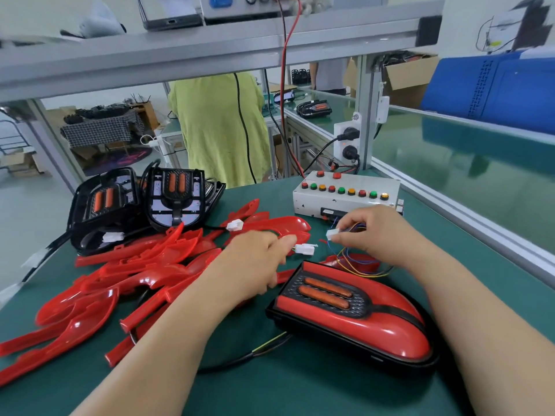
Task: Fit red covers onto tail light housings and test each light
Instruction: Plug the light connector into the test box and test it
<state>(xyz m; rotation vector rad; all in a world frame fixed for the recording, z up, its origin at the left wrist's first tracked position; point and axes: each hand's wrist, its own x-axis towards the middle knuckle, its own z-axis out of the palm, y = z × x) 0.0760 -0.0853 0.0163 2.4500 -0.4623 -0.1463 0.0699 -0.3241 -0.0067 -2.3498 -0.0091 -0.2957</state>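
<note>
Covered tail light (351, 313) lies on the bench (300, 388), at 6 o'clock from both hands. The left hand (255, 259) pinches a white plug (304, 249), long axis 9 to 3 o'clock. The right hand (372, 232) pinches the wired white socket (331, 234), just beside it at 2 o'clock and apart. Both grips are closed. The tester box (345, 195) stands at 12 o'clock; mating the connectors appears to be next.

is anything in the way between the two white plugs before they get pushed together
Nothing visible is in the way. The left hand pinches one white plug and the right hand pinches the wired white plug. They sit apart, with open space between them above the green mat.
</note>
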